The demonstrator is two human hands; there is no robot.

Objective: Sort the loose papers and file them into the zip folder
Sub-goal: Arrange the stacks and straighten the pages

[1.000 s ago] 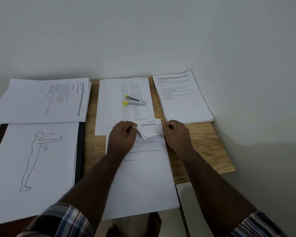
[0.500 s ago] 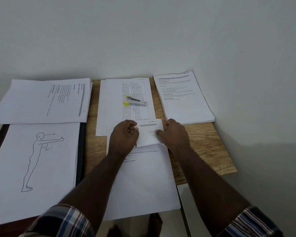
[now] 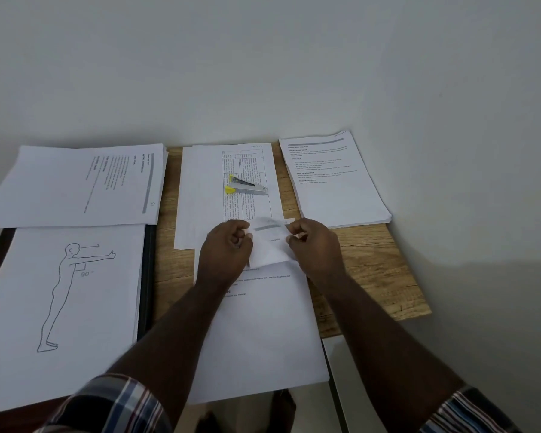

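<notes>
A stack of white printed sheets [image 3: 263, 332] lies in front of me on the wooden table [image 3: 372, 276]. Its top edge is curled up into a fold [image 3: 269, 245]. My left hand [image 3: 225, 254] pinches the fold's left side and my right hand [image 3: 316, 248] pinches its right side, fingers curled. A dark folder [image 3: 147, 276] lies at the left under a sheet with a standing-figure drawing [image 3: 63, 301]; only its edge shows.
A yellow and silver stapler [image 3: 245, 189] rests on a table-printed paper pile [image 3: 228, 189] behind my hands. Another pile [image 3: 334, 179] lies at the back right near the wall. A sideways pile [image 3: 75, 185] lies at the back left.
Both hands have drawn closer together over the curled top edge, and the fold has bunched up narrower between them. The other piles and the stapler have not moved.
</notes>
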